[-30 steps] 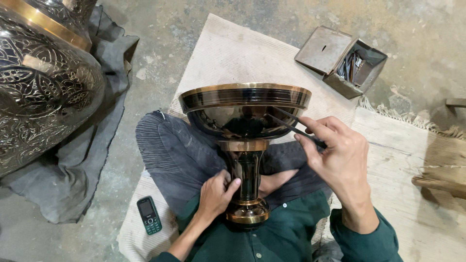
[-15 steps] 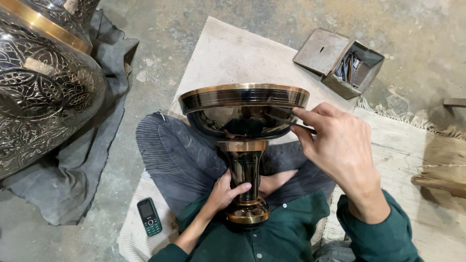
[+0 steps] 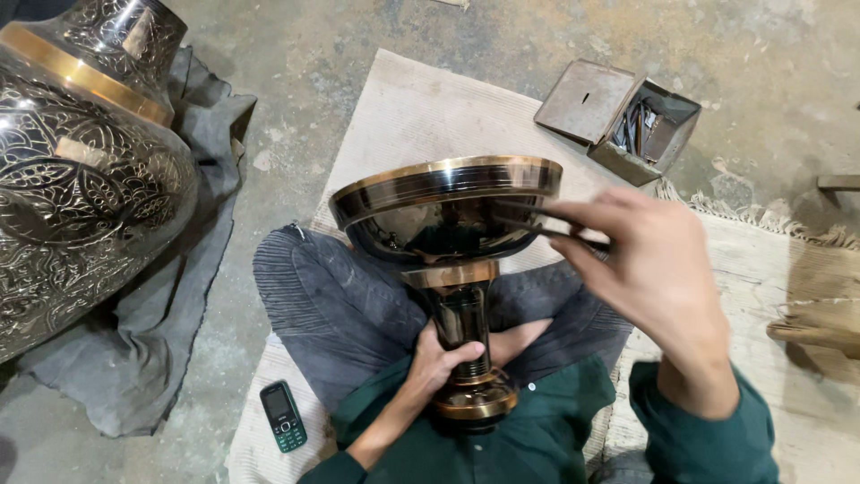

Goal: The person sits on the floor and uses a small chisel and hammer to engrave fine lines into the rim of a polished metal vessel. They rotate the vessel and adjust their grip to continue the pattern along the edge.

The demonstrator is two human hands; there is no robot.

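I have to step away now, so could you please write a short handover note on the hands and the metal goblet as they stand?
Left hand: gripping the stem of the goblet, which rests base-down against the lap.
Right hand: pinching a thin dark tool, its tip at the bowl's outer wall under the brass rim.
Nearby: open metal box of tools on the floor, phone on the mat, large engraved vase on grey cloth.
Done: bowl surface looks plain, no engraving visible.
Left: cannot tell.
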